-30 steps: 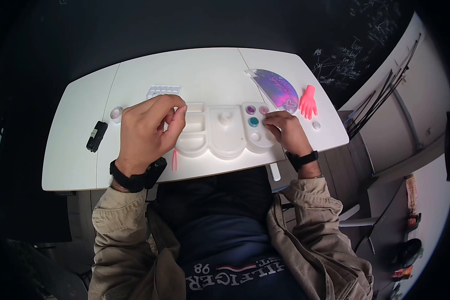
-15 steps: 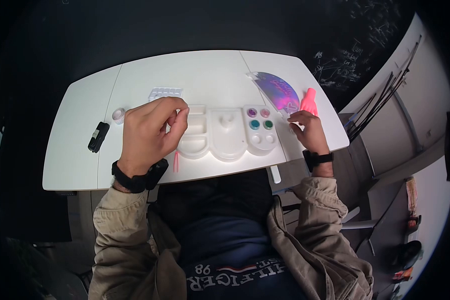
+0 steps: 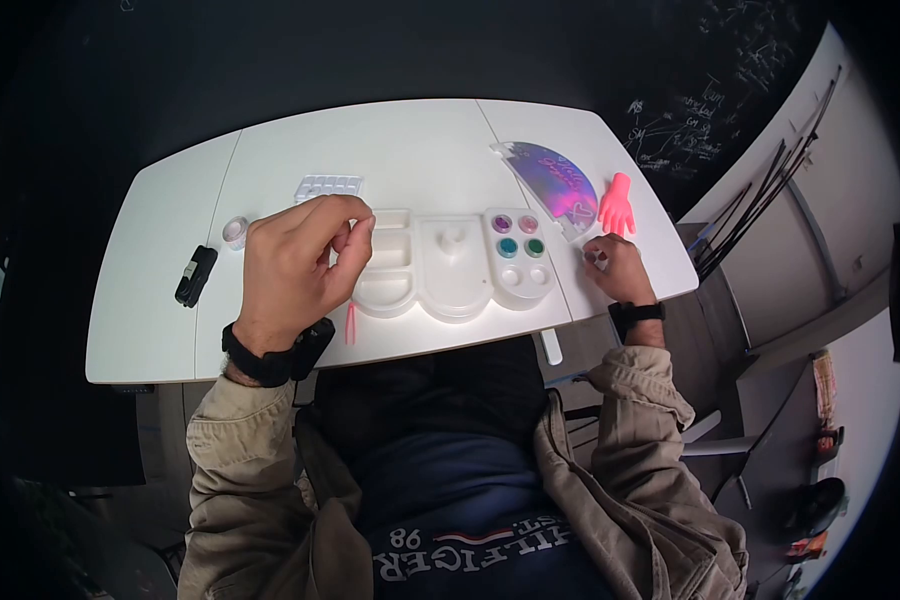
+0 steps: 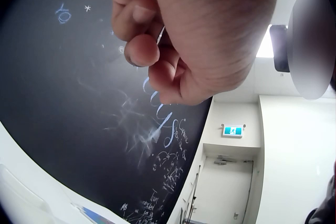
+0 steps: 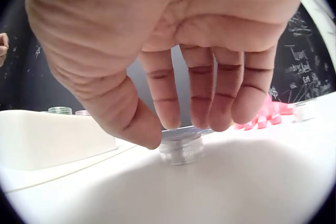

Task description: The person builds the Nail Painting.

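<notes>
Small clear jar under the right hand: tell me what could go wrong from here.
The right hand has its thumb and fingertips near the top edge of the small clear jar, so an uneven pinch might tip it or let it slip. The pink hand-shaped object lies just beyond; a wide reach could nudge it.

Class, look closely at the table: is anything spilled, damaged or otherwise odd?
One small oddity: a dark speck on the otherwise plain middle section of the white tray. I see no spill or breakage.
</notes>
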A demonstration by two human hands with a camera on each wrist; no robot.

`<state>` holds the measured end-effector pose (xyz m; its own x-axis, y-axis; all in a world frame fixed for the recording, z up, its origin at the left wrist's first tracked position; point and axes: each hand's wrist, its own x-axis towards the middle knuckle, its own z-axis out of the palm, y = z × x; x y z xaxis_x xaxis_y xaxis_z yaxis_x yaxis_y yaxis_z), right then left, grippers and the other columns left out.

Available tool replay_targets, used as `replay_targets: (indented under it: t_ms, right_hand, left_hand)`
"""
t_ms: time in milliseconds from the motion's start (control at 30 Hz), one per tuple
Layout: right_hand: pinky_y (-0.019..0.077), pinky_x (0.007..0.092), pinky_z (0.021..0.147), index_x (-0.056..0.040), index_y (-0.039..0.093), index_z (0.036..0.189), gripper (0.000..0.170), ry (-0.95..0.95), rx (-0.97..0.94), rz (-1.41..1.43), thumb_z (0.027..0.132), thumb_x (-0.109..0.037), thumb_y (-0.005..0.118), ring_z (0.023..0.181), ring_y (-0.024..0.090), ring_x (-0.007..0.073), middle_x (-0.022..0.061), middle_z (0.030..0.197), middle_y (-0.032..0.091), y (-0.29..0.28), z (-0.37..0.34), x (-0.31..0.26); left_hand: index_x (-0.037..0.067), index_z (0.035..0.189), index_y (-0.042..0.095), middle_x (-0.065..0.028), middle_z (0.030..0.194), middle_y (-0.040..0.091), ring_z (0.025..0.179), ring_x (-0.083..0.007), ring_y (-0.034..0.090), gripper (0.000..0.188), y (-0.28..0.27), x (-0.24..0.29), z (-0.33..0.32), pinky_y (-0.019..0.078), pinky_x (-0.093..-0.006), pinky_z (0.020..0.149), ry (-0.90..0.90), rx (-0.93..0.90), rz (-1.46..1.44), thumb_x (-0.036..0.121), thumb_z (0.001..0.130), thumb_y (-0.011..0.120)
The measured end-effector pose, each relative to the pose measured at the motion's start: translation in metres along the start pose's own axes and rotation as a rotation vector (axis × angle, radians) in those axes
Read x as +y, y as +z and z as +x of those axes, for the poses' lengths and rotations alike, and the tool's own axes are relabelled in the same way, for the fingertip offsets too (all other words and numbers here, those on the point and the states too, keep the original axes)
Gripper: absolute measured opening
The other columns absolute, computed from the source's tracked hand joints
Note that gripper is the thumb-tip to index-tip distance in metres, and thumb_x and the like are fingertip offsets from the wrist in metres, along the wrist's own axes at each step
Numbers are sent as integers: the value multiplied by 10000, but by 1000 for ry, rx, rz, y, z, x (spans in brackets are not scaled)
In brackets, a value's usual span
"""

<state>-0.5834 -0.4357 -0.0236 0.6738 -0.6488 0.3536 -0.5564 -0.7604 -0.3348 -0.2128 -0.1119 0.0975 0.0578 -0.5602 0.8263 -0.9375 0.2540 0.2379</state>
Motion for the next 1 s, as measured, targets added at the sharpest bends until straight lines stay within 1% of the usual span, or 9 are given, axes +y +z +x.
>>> replay_targets:
  t_ms: [67, 167, 267, 367, 467, 500, 633, 767, 1000]
  right_hand:
    - [616, 451, 809, -20, 805, 1038, 210, 17, -13, 18, 831, -48, 823, 863, 758, 341, 172, 950, 765, 3, 0, 2]
    - [615, 445, 804, -17, 793, 1077, 248, -14, -10, 35, 831, -28, 821, 872, 763, 335, 169, 959, 764, -5, 3, -10]
    - [615, 448, 801, -13, 779, 1116, 273, -66, 37, 67, 845, -10, 815, 902, 769, 328, 159, 990, 766, -27, 9, -50]
    - [614, 453, 823, -14, 773, 1117, 249, -110, 35, 129, 871, -13, 810, 941, 767, 342, 156, 1034, 767, -42, 12, -89]
    - [612, 458, 852, -25, 771, 1113, 226, -211, 1, 126, 890, -23, 810, 972, 760, 363, 153, 1056, 764, -45, 11, -118]
    - [611, 460, 876, -30, 770, 1101, 209, -243, -29, 127, 896, -35, 812, 980, 753, 381, 160, 1060, 761, -45, 11, -124]
    - [613, 473, 891, -29, 760, 1078, 201, -295, -69, 150, 884, -45, 813, 1010, 741, 389, 157, 1072, 761, -36, 7, -148]
    - [620, 476, 900, -32, 755, 1038, 159, -369, -80, 133, 890, -47, 810, 1039, 737, 384, 146, 1062, 769, -21, 8, -152]
    - [618, 477, 885, -35, 767, 986, 126, -357, -94, 96, 892, -84, 835, 1018, 740, 377, 142, 1015, 782, -9, 8, -150]
  left_hand:
    - [38, 967, 767, -7, 689, 640, 530, -80, 553, 74, -1, 1, 0, 401, -251, 487, 1, 2, -4, -1, 938, 823]
    - [39, 968, 767, -8, 688, 639, 529, -83, 554, 76, -2, -1, 0, 402, -251, 486, 8, 4, -3, -2, 936, 823]
    - [40, 971, 767, -9, 689, 640, 528, -85, 553, 80, -1, -3, -1, 402, -251, 486, 3, -2, 2, -2, 934, 824]
    - [41, 975, 767, -10, 690, 641, 528, -86, 552, 83, 0, -3, -1, 401, -252, 484, 0, -3, -1, -1, 934, 825]
    - [40, 978, 767, -9, 691, 642, 527, -85, 550, 83, 0, -2, 0, 400, -253, 484, -2, -3, -5, 1, 934, 826]
    - [39, 979, 767, -9, 691, 642, 527, -84, 549, 84, 0, -1, 0, 400, -253, 484, -4, -3, -5, 1, 934, 826]
    - [40, 977, 765, -6, 693, 642, 527, -83, 547, 84, -1, 0, 0, 401, -254, 485, -9, 6, -20, 3, 935, 828]
    - [42, 971, 762, -5, 693, 640, 524, -85, 542, 83, -2, 0, 0, 397, -256, 484, -6, 5, -14, 5, 937, 829]
    - [43, 954, 754, -6, 692, 640, 519, -85, 533, 85, 0, -1, 1, 393, -257, 481, 8, 11, -14, 6, 938, 828]
